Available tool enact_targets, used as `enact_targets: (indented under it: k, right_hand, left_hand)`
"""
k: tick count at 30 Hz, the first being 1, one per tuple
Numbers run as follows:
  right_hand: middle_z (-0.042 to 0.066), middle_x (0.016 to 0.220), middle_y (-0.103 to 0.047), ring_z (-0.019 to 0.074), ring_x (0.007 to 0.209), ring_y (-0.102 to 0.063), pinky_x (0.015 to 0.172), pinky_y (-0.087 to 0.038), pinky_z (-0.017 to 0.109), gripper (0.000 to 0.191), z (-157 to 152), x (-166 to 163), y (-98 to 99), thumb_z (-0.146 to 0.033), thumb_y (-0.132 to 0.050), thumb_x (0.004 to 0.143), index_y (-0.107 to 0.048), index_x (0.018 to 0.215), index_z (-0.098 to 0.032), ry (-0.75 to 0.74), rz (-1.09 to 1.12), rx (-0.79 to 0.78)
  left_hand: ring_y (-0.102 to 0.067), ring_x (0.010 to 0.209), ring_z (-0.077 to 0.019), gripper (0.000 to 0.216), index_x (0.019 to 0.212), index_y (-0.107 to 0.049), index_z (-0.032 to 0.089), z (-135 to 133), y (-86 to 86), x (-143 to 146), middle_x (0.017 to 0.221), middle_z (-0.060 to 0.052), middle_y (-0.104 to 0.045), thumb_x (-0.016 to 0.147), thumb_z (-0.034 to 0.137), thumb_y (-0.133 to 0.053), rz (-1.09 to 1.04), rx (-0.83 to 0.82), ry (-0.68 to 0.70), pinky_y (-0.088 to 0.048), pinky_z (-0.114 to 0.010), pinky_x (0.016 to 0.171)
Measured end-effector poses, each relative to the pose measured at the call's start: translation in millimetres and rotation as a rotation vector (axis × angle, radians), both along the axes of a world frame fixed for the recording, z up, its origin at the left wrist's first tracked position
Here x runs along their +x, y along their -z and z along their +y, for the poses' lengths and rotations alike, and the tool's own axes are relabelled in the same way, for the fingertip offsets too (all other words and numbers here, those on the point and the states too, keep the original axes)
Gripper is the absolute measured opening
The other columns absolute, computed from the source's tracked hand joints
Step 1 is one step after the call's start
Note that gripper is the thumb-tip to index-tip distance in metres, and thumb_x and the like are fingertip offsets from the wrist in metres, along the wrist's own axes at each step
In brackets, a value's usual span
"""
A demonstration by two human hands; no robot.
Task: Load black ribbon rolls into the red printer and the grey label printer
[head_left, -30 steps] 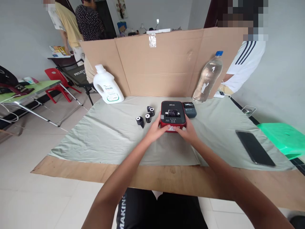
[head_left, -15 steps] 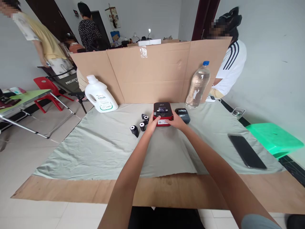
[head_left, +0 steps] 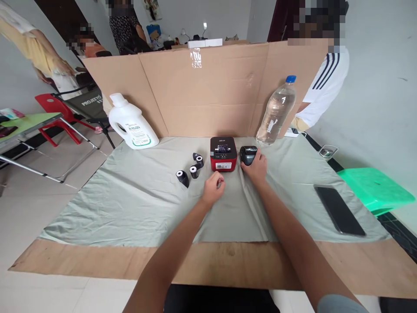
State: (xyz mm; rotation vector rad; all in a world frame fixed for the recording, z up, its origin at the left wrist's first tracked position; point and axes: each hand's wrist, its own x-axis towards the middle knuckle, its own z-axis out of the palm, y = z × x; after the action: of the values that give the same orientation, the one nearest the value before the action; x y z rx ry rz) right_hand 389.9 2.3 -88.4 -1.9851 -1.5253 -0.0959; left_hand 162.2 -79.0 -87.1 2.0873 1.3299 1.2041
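Note:
My right hand (head_left: 256, 168) is wrapped round a small dark portable printer (head_left: 248, 155), which rests on the cloth; the fingers hide its right and front sides. Just left of it stands a red and black label printer (head_left: 223, 155) with a white sticker on its front. My left hand (head_left: 214, 187) is just in front of this printer, its fingers curled in and nothing visible in them. Farther left lie several small black rolls with white cores (head_left: 193, 172).
A cardboard screen (head_left: 208, 91) stands along the back. A white detergent bottle (head_left: 133, 124) and a clear bottle with a blue cap (head_left: 276, 111) are before it. A dark phone-like slab (head_left: 339, 211) lies at right, near a green stool (head_left: 374, 187). Several other people are beyond.
Both hands have come off the red and black printer. My right hand has moved right onto the small portable printer; my left has drawn back and curled. The view has tilted down slightly.

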Motion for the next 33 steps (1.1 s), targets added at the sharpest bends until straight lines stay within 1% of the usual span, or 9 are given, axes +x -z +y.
enact_targets:
  k: [3, 5, 6, 8, 10, 14, 18, 26, 33]
  right_hand:
    - [0.024, 0.13, -0.056, 0.0381, 0.114, -0.055, 0.105, -0.044, 0.052, 0.1, -9.4, -2.1, -6.6, -0.046, -0.073, 0.077, -0.033, 0.159, -0.006, 0.014, 0.003, 0.011]
    - [0.024, 0.128, -0.057, 0.0381, 0.113, -0.055, 0.104, -0.046, 0.051, 0.1, -25.7, -4.8, -13.3, -0.046, -0.073, 0.078, -0.033, 0.16, -0.005, 0.018, -0.002, 0.031]
    - [0.024, 0.127, -0.058, 0.0378, 0.113, -0.056, 0.103, -0.046, 0.051, 0.1, -37.1, -6.4, -16.7, -0.046, -0.072, 0.078, -0.032, 0.161, -0.005, 0.014, -0.006, 0.041]
    - [0.023, 0.125, -0.059, 0.0372, 0.113, -0.057, 0.103, -0.048, 0.05, 0.101, -65.7, -9.6, -22.3, -0.046, -0.072, 0.079, -0.032, 0.162, -0.006, -0.013, -0.019, 0.051]
    - [0.021, 0.124, -0.06, 0.0368, 0.113, -0.058, 0.102, -0.049, 0.05, 0.1, -99.0, -13.6, -25.4, -0.047, -0.072, 0.079, -0.032, 0.162, -0.007, -0.068, -0.034, 0.045]
    - [0.02, 0.124, -0.059, 0.0362, 0.112, -0.058, 0.102, -0.051, 0.051, 0.103, -161.7, -27.3, -23.1, -0.048, -0.073, 0.077, -0.03, 0.162, -0.01, -0.175, -0.023, 0.04]
    - [0.021, 0.13, -0.056, 0.0368, 0.116, -0.057, 0.103, -0.051, 0.054, 0.102, -197.2, -45.8, -13.7, -0.051, -0.073, 0.081, -0.028, 0.164, -0.011, -0.225, 0.021, 0.049]
    - [0.027, 0.138, -0.05, 0.0426, 0.124, -0.052, 0.103, -0.047, 0.06, 0.108, -205.1, -53.9, -3.7, -0.072, -0.072, 0.084, -0.029, 0.164, -0.013, -0.249, -0.017, -0.017]
    - [0.025, 0.135, -0.049, 0.0437, 0.122, -0.053, 0.1, -0.051, 0.061, 0.118, -206.4, -50.6, -6.5, -0.081, -0.07, 0.079, -0.026, 0.166, -0.015, -0.262, 0.013, -0.024]
  left_hand:
    - [-0.062, 0.081, -0.0166, 0.016, 0.101, -0.062, 0.022, -1.8, -5.4, 1.9, 0.086, 0.0, -0.064, 0.089, 0.016, -0.053, 0.174, -0.074, 0.081, -0.052, -0.03, 0.078]
    - [-0.067, 0.105, -0.023, 0.026, 0.118, -0.065, 0.022, -6.2, -8.5, 4.3, 0.11, -0.007, -0.072, 0.093, 0.023, -0.057, 0.324, -0.069, 0.145, -0.054, -0.038, 0.095]
    - [-0.065, 0.122, -0.0266, 0.033, 0.128, -0.064, 0.021, -9.5, -9.3, 5.7, 0.128, -0.01, -0.07, 0.096, 0.027, -0.056, 0.418, -0.067, 0.177, -0.052, -0.043, 0.106]
    - [-0.048, 0.149, -0.0311, 0.047, 0.146, -0.055, 0.018, -18.7, -9.2, 8.2, 0.159, -0.015, -0.053, 0.103, 0.036, -0.049, 0.583, -0.081, 0.232, -0.038, -0.051, 0.125]
    - [-0.031, 0.162, -0.031, 0.059, 0.159, -0.042, 0.014, -30.7, -7.7, 8.8, 0.172, -0.016, -0.036, 0.106, 0.041, -0.042, 0.647, -0.115, 0.27, -0.024, -0.054, 0.133]
    - [-0.029, 0.163, -0.0286, 0.076, 0.168, -0.021, 0.009, -58.7, -6.2, 1.3, 0.174, -0.019, -0.031, 0.105, 0.044, -0.042, 0.612, -0.159, 0.285, -0.02, -0.05, 0.136]
    - [-0.034, 0.161, -0.0264, 0.077, 0.169, -0.017, 0.01, -78.9, -7.2, -8.4, 0.173, -0.018, -0.034, 0.104, 0.042, -0.043, 0.579, -0.193, 0.306, -0.022, -0.05, 0.136]
    - [-0.034, 0.162, -0.0265, 0.072, 0.166, -0.023, 0.005, -91.9, -0.8, -3.3, 0.169, -0.023, -0.037, 0.1, 0.026, -0.043, 0.532, -0.199, 0.271, -0.024, -0.053, 0.135]
    - [-0.038, 0.16, -0.0257, 0.07, 0.165, -0.029, 0.01, -98.8, -0.2, -2.5, 0.169, -0.019, -0.039, 0.097, 0.018, -0.043, 0.486, -0.211, 0.253, -0.027, -0.052, 0.134]
